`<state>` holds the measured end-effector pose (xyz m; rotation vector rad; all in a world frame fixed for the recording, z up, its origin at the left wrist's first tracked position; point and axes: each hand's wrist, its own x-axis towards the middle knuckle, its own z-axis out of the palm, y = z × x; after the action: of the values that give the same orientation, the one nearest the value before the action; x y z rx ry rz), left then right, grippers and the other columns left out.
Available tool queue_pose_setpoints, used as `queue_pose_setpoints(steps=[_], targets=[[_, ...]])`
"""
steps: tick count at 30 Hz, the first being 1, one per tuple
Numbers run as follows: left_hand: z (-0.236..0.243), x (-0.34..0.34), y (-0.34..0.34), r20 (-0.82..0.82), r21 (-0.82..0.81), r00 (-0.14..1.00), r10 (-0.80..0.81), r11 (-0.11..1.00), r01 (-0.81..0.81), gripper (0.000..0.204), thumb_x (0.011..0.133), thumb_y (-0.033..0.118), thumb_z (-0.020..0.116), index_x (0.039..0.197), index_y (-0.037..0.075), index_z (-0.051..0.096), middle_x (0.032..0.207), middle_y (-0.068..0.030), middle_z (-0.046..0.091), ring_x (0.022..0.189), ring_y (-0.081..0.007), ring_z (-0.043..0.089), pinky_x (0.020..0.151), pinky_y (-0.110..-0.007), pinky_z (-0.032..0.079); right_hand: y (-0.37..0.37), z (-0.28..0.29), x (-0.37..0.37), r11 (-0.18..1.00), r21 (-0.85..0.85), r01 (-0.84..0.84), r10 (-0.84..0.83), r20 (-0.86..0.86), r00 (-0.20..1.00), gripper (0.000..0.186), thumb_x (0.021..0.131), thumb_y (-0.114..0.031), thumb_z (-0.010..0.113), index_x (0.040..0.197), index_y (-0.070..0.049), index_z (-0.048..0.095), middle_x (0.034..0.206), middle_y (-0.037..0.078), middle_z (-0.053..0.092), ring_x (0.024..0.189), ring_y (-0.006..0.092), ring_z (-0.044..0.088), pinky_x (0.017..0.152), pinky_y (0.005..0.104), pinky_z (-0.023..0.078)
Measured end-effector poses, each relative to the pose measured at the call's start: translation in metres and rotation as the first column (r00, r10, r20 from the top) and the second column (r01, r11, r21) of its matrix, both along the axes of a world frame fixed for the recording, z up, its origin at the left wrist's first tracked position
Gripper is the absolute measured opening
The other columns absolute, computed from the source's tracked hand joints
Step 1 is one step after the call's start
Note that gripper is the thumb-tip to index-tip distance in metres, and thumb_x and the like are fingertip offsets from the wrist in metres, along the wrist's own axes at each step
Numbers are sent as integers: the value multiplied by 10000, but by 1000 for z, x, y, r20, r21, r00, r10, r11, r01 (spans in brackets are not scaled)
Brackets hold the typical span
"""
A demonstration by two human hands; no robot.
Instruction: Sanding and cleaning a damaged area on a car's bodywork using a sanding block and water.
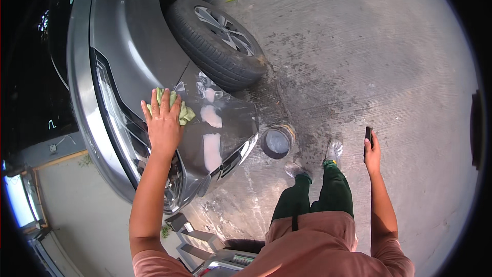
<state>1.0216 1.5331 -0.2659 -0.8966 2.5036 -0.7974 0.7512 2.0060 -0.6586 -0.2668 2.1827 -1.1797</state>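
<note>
On the grey car's bumper (215, 138), my left hand (163, 123) presses a green cloth (179, 110) flat, fingers spread wide.
Right of the car stands a bucket (277, 141); farther right, my right hand (372, 156) grips a dark phone (368, 138), keeping it away from the wet.

Bright daylight is spread over the concrete floor (384, 61), which looks washed out toward the upper right. Glare patches are reflected on the grey car (128, 36) panel. The left side is sunk in deep shadow. Straight edges are bent toward the black circular rim. Focus is held sharp at centre.
</note>
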Motion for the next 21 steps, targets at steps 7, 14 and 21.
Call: queue_pose_setpoints(steps=[7, 14, 21], targets=[[-68, -24, -46, -77, 41, 984, -162, 985, 166, 597, 744, 362, 808, 1287, 172, 650, 1476, -87, 491, 1442, -337, 361, 1218, -558, 208, 131, -42, 19, 975, 128, 180, -197, 135, 971, 518, 1046, -203, 542, 1488, 34, 413, 1440, 190, 542, 1290, 269, 542, 1091, 361, 406], [-177, 7, 21, 372, 314, 900, -227, 943, 108, 340, 914, 293, 620, 1229, 168, 650, 1473, -80, 501, 1440, -339, 367, 1223, -585, 156, 143, -39, 23, 970, 241, 2, -26, 98, 995, 488, 1048, -201, 525, 1459, 47, 435, 1405, 218, 563, 1274, 299, 560, 1084, 367, 410], [-96, 2, -5, 189, 270, 961, -201, 952, 146, 378, 812, 215, 712, 1179, 147, 652, 1430, -107, 526, 1342, -335, 480, 1204, -571, 249, 112, -52, 6, 986, 124, -114, 104, 82, 991, 470, 1051, -228, 491, 1439, 35, 458, 1372, 226, 573, 1283, 314, 536, 1087, 371, 393]])
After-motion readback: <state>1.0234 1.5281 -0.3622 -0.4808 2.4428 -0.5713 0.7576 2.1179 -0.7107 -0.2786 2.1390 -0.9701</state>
